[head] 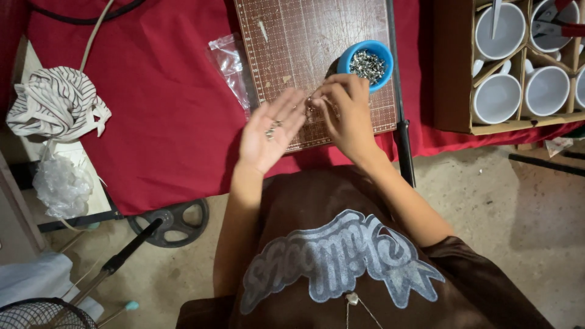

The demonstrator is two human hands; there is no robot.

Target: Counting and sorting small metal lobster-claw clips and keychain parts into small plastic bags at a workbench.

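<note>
Head view: left hand [268, 131] flat open w/ a few small metal bits [272, 129] on palm, right hand [346, 109] pinching one over the brown cutting mat [292, 42]; blue bowl [352, 53] beside it looks well stocked, so prob. lots left.

single head-worn view, looking steeply down from close above the person's chest onto the cutting mat [317, 61] and red tablecloth [164, 122].
</note>
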